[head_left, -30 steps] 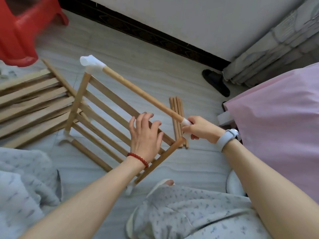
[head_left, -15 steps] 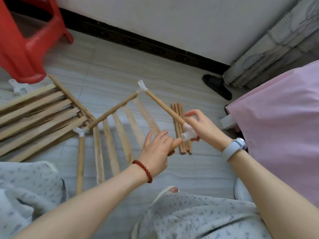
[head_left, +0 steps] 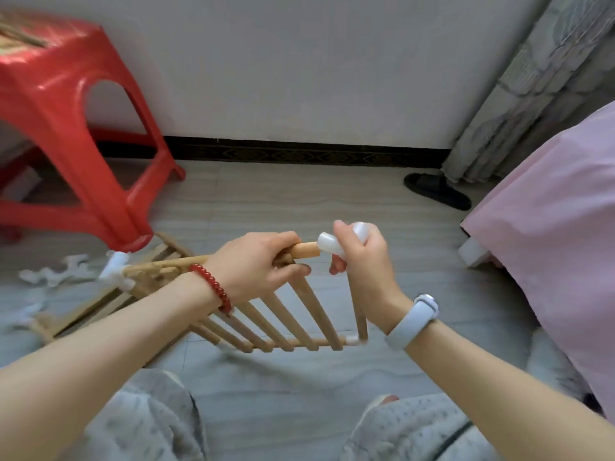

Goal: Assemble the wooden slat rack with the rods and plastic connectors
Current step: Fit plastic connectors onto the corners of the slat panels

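Hands raised over the floor: our left hand (head_left: 263, 264) grips the slat rack's (head_left: 283, 314) top rod (head_left: 304, 250); our right hand (head_left: 361, 257) pinches a white plastic connector (head_left: 329, 244) on its right end.

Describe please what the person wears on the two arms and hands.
Both forearms are bare, with no sleeves in view, and both hands are without gloves. The left hand has a bracelet of round red beads on its wrist. The right hand has a smooth pale grey-white band with a rounded body on its wrist, like a fitness tracker. No rings show.
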